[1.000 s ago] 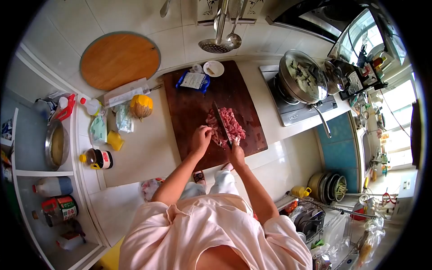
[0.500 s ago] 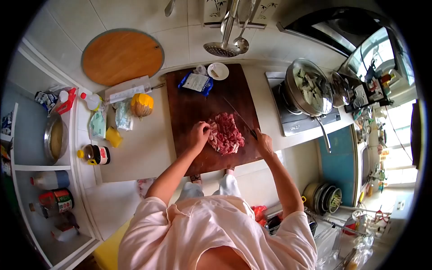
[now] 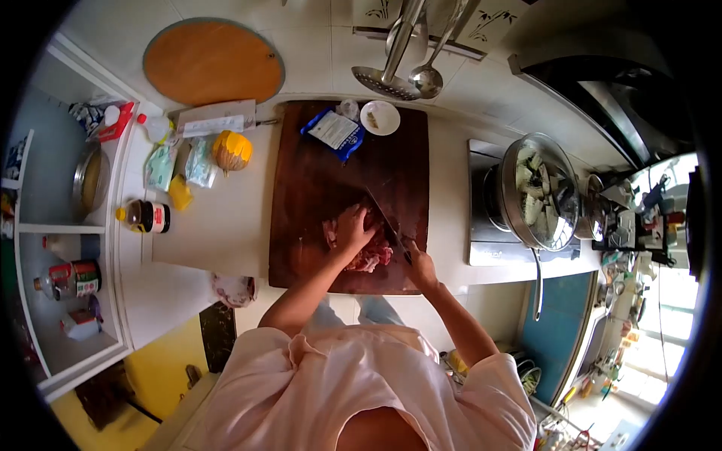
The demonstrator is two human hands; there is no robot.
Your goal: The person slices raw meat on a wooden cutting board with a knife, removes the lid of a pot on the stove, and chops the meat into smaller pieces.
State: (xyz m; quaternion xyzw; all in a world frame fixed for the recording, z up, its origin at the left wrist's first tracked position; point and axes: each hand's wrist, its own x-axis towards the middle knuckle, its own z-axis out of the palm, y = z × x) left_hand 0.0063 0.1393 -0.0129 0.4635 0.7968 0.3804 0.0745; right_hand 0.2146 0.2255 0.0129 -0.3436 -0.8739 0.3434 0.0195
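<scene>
Firstly, from the head view: meat (image 3: 370,260), red, cut up, one heap, on the dark cutting board (image 3: 391,165), partly hidden by my left hand (image 3: 355,228). Left fingers: bent down over the heap; whether they pinch a piece, I cannot tell. Right hand (image 3: 422,269): fingers closed round the handle of one knife (image 3: 386,221), its blade slanting past my left fingers, at the heap's edge; contact with the meat unclear. Far end of board: one blue packet (image 3: 336,131), one small white dish (image 3: 380,118) beside it. Table (image 3: 218,237), left of board: one pumpkin (image 3: 232,152). To the right: one lidded pan (image 3: 540,194) on the stove (image 3: 489,253).
</scene>
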